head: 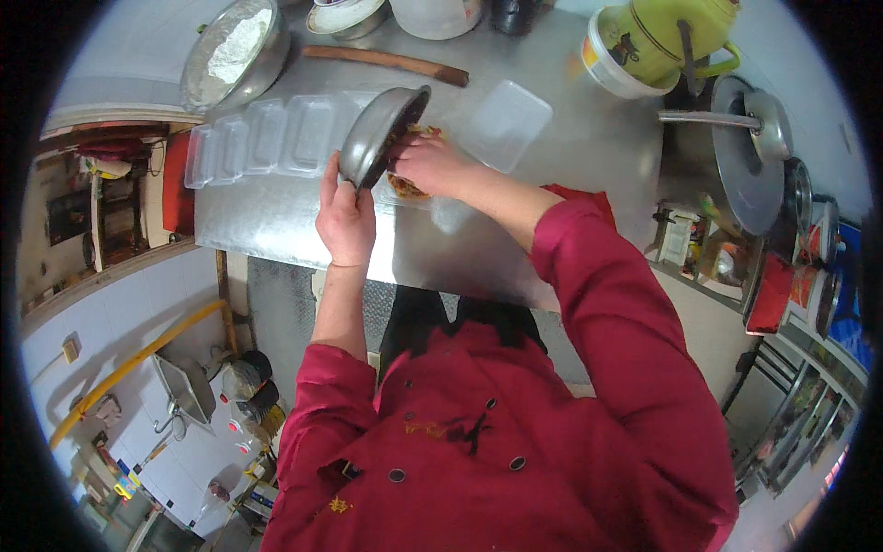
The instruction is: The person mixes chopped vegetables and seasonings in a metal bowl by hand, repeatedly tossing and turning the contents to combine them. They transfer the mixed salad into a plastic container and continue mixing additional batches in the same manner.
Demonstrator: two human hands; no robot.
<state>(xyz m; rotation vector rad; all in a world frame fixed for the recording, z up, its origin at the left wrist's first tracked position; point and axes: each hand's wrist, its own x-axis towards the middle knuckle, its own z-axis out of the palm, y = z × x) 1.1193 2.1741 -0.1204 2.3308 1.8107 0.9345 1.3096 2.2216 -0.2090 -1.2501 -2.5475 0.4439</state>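
Note:
My left hand (pixel 346 217) grips the rim of a steel bowl (pixel 376 138), which is tipped on its side with its mouth to the right. My right hand (pixel 429 165) is at the bowl's mouth, over a mass of mixed food (pixel 407 186) in red and brown bits; its fingertips are partly hidden, and whether they hold any food I cannot tell. The food seems to lie in a clear plastic container, mostly covered by my hand. Left of the bowl, several clear plastic containers (pixel 308 134) stand in a row. A translucent plastic lid (pixel 509 125) lies to the right.
On the steel table (pixel 552 228), a wooden rolling pin (pixel 386 62) lies behind the bowl. A metal basin of white flour (pixel 238 55) stands at the back left. A green jug (pixel 662 41) sits in a white bucket (pixel 600 65) at the back right, near a steel pan (pixel 771 125).

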